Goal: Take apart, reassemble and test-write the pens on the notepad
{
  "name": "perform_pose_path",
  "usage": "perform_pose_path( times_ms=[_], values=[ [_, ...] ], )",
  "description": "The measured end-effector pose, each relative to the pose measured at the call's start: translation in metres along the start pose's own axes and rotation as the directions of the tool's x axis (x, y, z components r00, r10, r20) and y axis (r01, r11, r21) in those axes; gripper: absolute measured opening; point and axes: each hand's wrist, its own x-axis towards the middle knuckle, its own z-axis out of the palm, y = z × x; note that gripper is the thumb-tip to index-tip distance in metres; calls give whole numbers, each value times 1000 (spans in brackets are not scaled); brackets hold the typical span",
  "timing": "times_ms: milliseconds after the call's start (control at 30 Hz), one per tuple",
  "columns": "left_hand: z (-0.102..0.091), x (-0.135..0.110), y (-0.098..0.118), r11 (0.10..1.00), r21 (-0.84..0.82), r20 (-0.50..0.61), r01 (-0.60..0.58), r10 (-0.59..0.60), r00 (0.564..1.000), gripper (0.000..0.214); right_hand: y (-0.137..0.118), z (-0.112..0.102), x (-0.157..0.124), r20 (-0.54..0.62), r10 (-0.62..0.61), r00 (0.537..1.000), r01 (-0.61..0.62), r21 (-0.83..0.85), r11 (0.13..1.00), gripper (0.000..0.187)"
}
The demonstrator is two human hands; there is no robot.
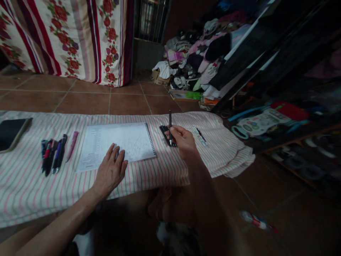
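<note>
My left hand (112, 169) lies flat, fingers a little spread, on the lower part of a spiral notebook (119, 138). The notebook's page carries faint writing, and its wire binding runs down the right side. Between the fingertips of my right hand (183, 140) a dark pen (170, 122) is pinched, held nearly upright. Just behind and below that hand lie several black pens (164, 133) on the cloth, partly hidden by it. Right of the hand is a small pale packet (200, 136) with a dark, slim item on it.
A striped cloth (165, 170) covers the table. Left of the notebook lie a pink pen (71, 145), several dark pens (54, 154) and a black tablet-like object (13, 131). Beyond are a floral curtain (85, 42) and a clothes heap (197, 60). A bottle (255, 220) lies on the floor.
</note>
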Motion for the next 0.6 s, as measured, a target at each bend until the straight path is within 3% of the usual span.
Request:
perform_pose_path(
  times_ms=[167, 367, 467, 600],
  values=[
    [0, 0, 0, 1000, 10, -7, -7, 7, 1000, 32, 3, -43, 16, -133, -9, 991, -3, -94, 996, 40],
    [-1, 2, 1, 1000, 3, -16, -14, 14, 1000, 30, 32, -122, 46, -283, -101, 954, -11, -371, 929, 34],
    [-1, 2, 1, 999, 20, 1, -38, 38, 999, 30, 40, -157, 57, -298, -174, 939, -64, -647, 760, 33],
    [-1, 1, 1, 998, 43, 16, -41, 41, 999, 33, 40, -186, 64, -343, -192, 919, -234, -870, 435, 32]
  ],
)
